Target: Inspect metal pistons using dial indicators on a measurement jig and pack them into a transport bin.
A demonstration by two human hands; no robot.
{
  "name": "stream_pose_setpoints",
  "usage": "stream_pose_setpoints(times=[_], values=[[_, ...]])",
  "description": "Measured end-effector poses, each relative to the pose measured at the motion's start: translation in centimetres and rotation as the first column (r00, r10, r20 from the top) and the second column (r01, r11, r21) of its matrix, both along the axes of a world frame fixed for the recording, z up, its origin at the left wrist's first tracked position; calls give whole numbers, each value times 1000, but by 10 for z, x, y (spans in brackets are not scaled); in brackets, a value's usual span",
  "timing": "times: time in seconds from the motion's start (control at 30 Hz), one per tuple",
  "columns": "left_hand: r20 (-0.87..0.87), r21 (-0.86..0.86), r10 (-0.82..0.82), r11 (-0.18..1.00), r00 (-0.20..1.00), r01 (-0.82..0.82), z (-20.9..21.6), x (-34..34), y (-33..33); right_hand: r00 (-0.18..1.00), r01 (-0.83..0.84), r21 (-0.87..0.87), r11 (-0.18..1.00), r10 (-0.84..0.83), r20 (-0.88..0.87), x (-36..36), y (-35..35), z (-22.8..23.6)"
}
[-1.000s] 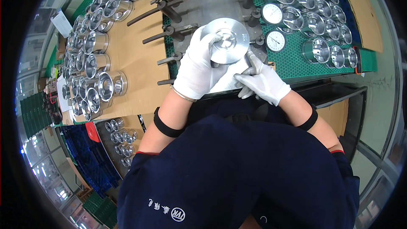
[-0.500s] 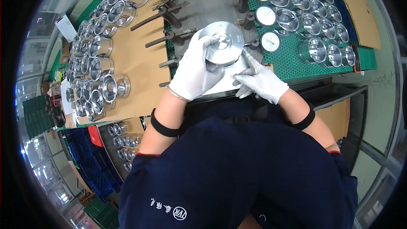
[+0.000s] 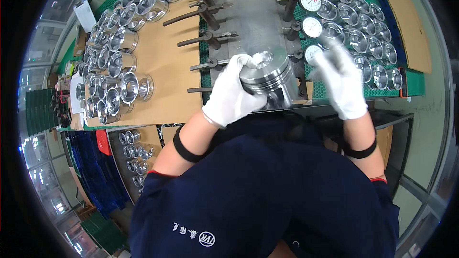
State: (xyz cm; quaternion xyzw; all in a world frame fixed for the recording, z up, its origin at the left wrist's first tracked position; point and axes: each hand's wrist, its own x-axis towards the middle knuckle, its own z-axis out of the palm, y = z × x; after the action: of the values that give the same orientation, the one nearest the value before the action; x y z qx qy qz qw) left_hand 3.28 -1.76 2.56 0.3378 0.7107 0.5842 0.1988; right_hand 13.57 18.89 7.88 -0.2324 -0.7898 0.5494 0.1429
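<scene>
One piston (image 3: pixel 268 82) tilts, grasped by our left hand (image 3: pixel 230 94), likely for support; our right hand (image 3: pixel 345 80), fingers released, blurs at its three o'clock.

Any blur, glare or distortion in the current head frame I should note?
Head view: the right hand is clearly blurred, while the left hand looks fairly sharp; head view: bright reflections on the held metal cylinder and a hazy sheen on the steel plate; head view: fisheye bending toward the rim, with black corners.
</scene>
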Motion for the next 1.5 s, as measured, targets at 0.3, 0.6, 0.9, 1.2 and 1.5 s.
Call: stream_pose_setpoints(times=[0.3,0.6,0.9,1.2,1.5], values=[[622,191,-231,971,748,141,38,8,-18,849,-259,507,822,444,-287,-19,-19,63],[321,118,-276,961,906,251,67,-6,-31,894,-332,-939,-89,288,-344,-3,-41,-23],[148,573,-564,719,813,394,116,5,13,895,-351,-936,37,308,-323,-15,-36,-35],[599,743,-800,549,-16,382,83,20,32,869,-405,-889,212,391,-303,58,22,-61],[-893,354,332,935,304,19,125,-15,54,897,-406,-809,425,354,-264,-30,-60,-69]])
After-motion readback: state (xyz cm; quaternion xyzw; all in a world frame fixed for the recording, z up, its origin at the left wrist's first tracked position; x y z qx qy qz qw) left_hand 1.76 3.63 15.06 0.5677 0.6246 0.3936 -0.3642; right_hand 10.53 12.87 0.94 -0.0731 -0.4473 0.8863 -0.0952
